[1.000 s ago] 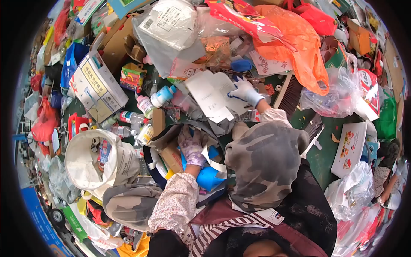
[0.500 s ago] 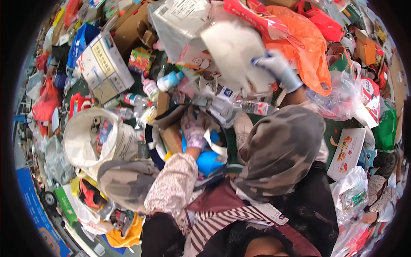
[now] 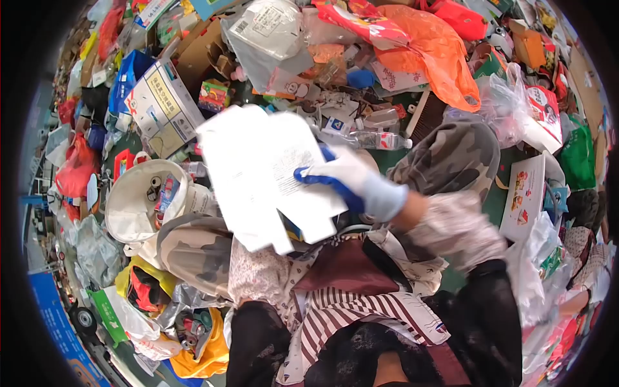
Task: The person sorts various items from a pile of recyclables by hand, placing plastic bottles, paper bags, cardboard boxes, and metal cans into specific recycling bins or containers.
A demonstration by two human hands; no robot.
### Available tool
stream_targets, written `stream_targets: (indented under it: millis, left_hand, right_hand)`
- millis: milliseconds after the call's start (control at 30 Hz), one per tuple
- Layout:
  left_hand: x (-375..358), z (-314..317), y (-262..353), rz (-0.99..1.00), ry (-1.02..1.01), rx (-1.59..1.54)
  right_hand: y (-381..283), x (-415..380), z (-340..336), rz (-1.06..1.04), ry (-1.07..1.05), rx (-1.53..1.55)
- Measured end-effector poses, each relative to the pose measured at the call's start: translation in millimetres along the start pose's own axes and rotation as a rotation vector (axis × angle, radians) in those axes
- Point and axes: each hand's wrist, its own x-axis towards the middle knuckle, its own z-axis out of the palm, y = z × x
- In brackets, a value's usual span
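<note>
White flattened carton, held in the gloved right hand, fingers pinched on its right edge. A second ago the carton lay among the litter on the table; half a second ago it was lifted high over the pile; now it has been drawn back across the body, above the white sack and the camouflage bag. The sheet is thus picked clear of the heap and in transit, apparently toward a container at the left. The left hand is hidden behind the carton; its grip cannot be told. Bottle stays on the table beyond.
</note>
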Motion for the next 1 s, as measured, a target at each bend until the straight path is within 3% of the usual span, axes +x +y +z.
stream_targets:
  millis: [33, 100, 167, 200, 233, 267, 300, 367, 433, 500, 533, 567, 633, 733, 767, 800, 867, 933, 1000]
  left_hand:
    - [6, -16, 2, -0.092, -0.032, -0.202]
    - [13, -49, 5, -0.230, -0.102, -0.496]
    - [24, -83, 2, -0.337, -0.243, -0.859]
    - [4, -86, 32, -0.304, -0.275, -1.217]
    - [-36, -92, 94, -0.264, -0.147, -0.985]
    - [-26, -117, 65, 0.145, -0.177, -0.583]
    - [-21, -127, 74, -0.005, 0.135, -0.516]
    - [-59, -102, 127, 0.164, 0.366, -0.323]
    - [-103, -57, 146, 0.480, 0.130, 0.191]
    - [-87, -11, 58, 0.572, 0.037, 0.385]
    - [-81, 6, 42, 0.256, 0.057, 0.736]
    - [-88, 27, 28, 0.129, 0.160, 1.001]
    - [-81, 40, 22, 0.121, 0.175, 1.045]
    - [-88, 40, 40, 0.140, 0.131, 1.077]
    - [-87, 42, 35, 0.142, 0.165, 1.117]
    - [-87, 45, 37, 0.117, 0.160, 1.142]
    - [-87, 51, 34, 0.122, 0.170, 1.149]
    - [-82, 56, 25, 0.177, 0.252, 1.215]
    - [-79, 61, 23, 0.173, 0.274, 1.247]
  right_hand:
    - [32, 12, -2, 0.004, 0.044, 0.179]
    - [85, 34, -18, 0.076, 0.152, 0.152]
    - [107, 37, -29, 0.018, 0.219, -0.100]
    - [112, 35, -31, -0.010, 0.260, -0.226]
    - [116, 36, -32, -0.038, 0.290, -0.364]
    - [119, 38, -34, -0.071, 0.326, -0.501]
    - [120, 40, -34, -0.102, 0.366, -0.639]
    - [117, 42, -29, -0.134, 0.338, -0.749]
    - [113, 39, -14, -0.036, 0.317, -0.790]
    - [110, 37, -6, -0.056, 0.251, -0.845]
    - [110, 38, -7, -0.006, 0.302, -0.865]
    - [109, 38, -8, 0.045, 0.355, -0.883]
    - [80, 18, -5, 0.173, 0.228, -0.887]
    - [29, -32, 4, -0.181, 0.046, -1.244]
    - [-3, -52, -2, -0.297, -0.084, -1.189]
    - [-47, -77, -9, -0.284, -0.182, -1.083]
    - [-93, -114, -43, -0.610, -0.215, -0.858]
    - [-121, -151, -94, -0.797, -0.144, -0.461]
    - [-134, -153, -152, -0.899, 0.110, -0.180]
